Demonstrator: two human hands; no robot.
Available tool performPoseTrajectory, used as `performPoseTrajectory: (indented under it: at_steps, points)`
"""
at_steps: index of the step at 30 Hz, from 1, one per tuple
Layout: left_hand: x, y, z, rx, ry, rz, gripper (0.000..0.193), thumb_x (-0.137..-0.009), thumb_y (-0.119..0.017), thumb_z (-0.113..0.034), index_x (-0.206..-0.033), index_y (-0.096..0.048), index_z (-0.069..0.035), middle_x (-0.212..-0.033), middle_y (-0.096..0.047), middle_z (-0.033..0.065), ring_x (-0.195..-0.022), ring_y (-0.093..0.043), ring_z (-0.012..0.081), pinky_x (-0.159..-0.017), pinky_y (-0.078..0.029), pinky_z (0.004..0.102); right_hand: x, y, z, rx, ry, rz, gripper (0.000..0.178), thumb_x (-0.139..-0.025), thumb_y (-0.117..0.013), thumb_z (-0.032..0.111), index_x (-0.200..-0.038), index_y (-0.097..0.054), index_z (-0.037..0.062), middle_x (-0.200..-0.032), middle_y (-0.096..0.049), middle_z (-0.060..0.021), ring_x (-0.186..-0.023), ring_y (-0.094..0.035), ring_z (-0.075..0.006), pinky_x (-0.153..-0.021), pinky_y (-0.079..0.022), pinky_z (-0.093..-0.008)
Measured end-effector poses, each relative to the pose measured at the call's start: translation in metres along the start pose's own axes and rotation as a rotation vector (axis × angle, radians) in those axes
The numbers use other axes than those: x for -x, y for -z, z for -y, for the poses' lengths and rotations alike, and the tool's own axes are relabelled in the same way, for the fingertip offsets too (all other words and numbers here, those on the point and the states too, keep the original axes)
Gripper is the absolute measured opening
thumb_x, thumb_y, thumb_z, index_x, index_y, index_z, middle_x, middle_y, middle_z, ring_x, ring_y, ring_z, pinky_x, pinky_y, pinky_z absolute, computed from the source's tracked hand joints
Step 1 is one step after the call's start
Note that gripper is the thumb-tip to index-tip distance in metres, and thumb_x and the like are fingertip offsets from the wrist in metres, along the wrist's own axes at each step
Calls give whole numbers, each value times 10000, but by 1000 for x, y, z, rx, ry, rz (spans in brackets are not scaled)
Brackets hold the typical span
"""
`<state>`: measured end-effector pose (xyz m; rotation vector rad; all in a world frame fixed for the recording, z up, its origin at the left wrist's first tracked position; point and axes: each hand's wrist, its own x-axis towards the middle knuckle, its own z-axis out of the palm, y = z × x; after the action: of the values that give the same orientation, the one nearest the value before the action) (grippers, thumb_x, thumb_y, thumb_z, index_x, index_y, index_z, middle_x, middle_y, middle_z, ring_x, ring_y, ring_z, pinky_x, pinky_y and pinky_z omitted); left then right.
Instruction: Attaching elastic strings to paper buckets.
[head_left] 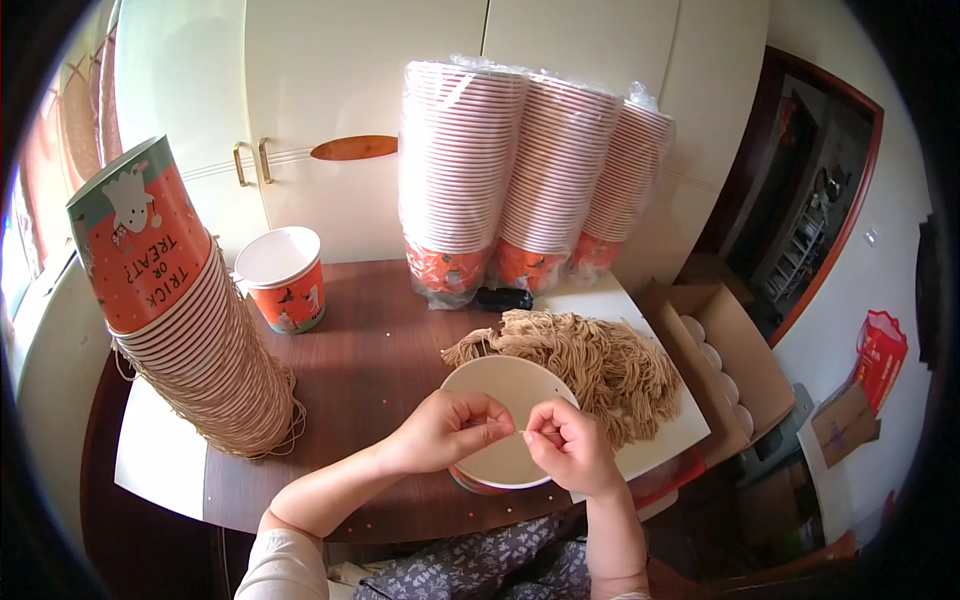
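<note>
pinching a thin strand [520, 432], left hand [455, 430] and right hand [572, 450], nearly closed, hover above an open bucket [505, 380] on the counter [365, 370]; tan cords [600, 370] crowd its far right side, a bucket stack [205, 330] stands left, wrapped stacks [555, 150] behind.

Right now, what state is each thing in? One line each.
Left hand: pinching a thin cord
Right hand: pinching too
Bucket below the hands: upright, open-topped
Back-left bucket: upright, open-topped
Left bucket stack: nested, upside down, cords along its side
Wrapped stacks: nested, rims up, in clear plastic
Tan cord heap: loose
Cardboard box: open
Cabinet doors: shut
</note>
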<state>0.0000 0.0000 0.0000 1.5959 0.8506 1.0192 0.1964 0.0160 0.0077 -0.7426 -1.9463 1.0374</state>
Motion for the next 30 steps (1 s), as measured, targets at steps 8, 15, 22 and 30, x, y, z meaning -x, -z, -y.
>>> performPoseTrajectory:
  at_steps: [8, 15, 22, 30]
  points:
    - [-2, 2, 3, 62, -38, 11, 138, -901, -538, -125, -920, -585, 4, -793, -586, -22, -728, -495, 17, -632, -423, 184, -2, -2, -3, -189, -44, -35, 62, -815, -561, 18, -818, -501, 1, -627, -481, 56, -531, -403, 20, -472, -341, -151]
    - [-2, 4, 1, 32, -42, 25, 149, -915, -513, -135, -917, -576, 1, -794, -582, -20, -738, -493, 22, -646, -424, 190, -1, 0, -3, -97, -7, -34, 46, -820, -540, 7, -823, -494, 9, -632, -459, 63, -523, -380, 21, -457, -320, -153]
    - [-2, 4, -1, -65, -59, 4, 129, -903, -522, -128, -898, -565, -7, -760, -565, -16, -716, -476, 29, -636, -417, 195, -1, 1, -10, -292, -56, 63, 48, -824, -527, 6, -826, -486, 30, -631, -407, 84, -543, -341, 15, -482, -286, -154]
    - [3, 1, -3, -47, -36, 7, 124, -904, -533, -123, -914, -555, -2, -800, -559, -22, -744, -470, 28, -644, -396, 189, -4, -2, -5, -270, -23, -33, 98, -817, -579, 16, -909, -543, 13, -664, -459, 38, -584, -411, -8, -500, -342, -166]
